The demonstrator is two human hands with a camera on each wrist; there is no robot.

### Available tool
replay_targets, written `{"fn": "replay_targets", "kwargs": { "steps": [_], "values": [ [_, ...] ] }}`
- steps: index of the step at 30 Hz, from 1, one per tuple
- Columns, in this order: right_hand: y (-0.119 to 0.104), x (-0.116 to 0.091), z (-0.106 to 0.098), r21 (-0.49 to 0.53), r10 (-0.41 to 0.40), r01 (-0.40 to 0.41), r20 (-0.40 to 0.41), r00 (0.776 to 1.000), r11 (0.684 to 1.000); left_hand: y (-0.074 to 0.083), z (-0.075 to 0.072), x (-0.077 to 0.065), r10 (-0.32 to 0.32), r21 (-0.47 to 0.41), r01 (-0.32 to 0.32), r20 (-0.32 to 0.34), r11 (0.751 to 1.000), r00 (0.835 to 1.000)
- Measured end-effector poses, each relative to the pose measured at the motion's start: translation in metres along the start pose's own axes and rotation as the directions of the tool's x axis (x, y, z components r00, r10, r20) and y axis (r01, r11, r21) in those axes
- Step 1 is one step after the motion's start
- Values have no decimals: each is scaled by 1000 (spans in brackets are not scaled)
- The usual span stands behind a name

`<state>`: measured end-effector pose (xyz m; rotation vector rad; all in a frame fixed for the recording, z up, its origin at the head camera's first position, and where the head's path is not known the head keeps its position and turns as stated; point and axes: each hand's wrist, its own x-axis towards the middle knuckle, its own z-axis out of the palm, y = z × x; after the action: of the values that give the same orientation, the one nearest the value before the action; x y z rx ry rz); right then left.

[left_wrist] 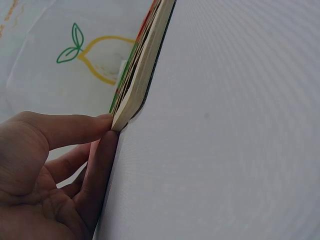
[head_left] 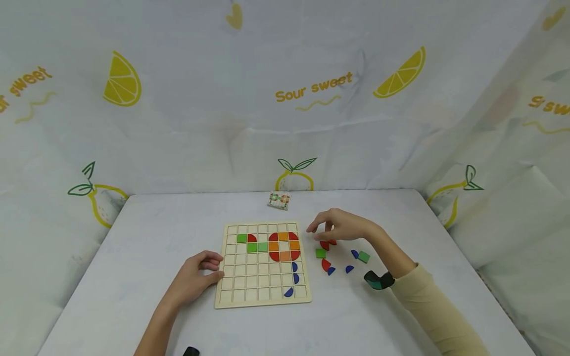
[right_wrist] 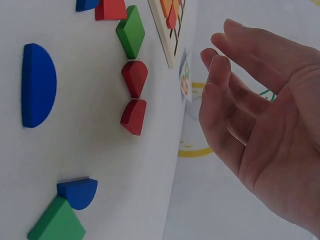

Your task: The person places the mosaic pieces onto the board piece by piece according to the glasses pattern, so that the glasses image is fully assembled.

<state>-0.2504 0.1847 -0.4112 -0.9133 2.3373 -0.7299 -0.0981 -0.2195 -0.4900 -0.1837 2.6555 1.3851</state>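
Observation:
A pale wooden grid board [head_left: 258, 282] lies on the table, with green squares, red quarter-circles and orange squares in its upper cells and several blue half-round pieces [head_left: 296, 278] at its right side. My left hand [head_left: 194, 278] holds the board's left edge, thumb and fingertips against the rim, as the left wrist view shows too. Right of the board, my right hand [head_left: 340, 226] hovers with bent, parted fingers and nothing between them. Close below it lie two red quarter-circle pieces [right_wrist: 134, 117]. A green square [head_left: 320, 253] and another red quarter-circle [head_left: 326, 265] are nearby.
Loose blue half-round pieces [head_left: 349, 269] and a second green square [head_left: 363, 257] lie by the right forearm. Behind the board is a small pattern card [head_left: 279, 200]. A white cloth printed with lemons [head_left: 294, 180] hangs behind the table.

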Motion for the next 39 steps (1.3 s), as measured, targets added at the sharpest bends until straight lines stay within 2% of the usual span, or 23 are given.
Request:
{"fn": "replay_targets", "kwargs": {
  "steps": [7, 18, 33, 39],
  "values": [
    [13, -10, 4, 10, 8, -8, 18, 1000, 1000, 0, 2, 2, 4, -4, -4, -6, 1000, 1000],
    [30, -21, 13, 1, 71, -71, 0, 997, 997, 2, 2, 3, 12, -13, -12, -5, 1000, 1000],
    [43, -15, 18, -15, 106, -107, -21, 994, 994, 0, 2, 2, 1, -22, -1, -4, 1000, 1000],
    [47, -10, 18, -29, 72, -73, -31, 997, 997, -1, 0, 1, 9, -16, -9, -4, 1000, 1000]
  ]
}}
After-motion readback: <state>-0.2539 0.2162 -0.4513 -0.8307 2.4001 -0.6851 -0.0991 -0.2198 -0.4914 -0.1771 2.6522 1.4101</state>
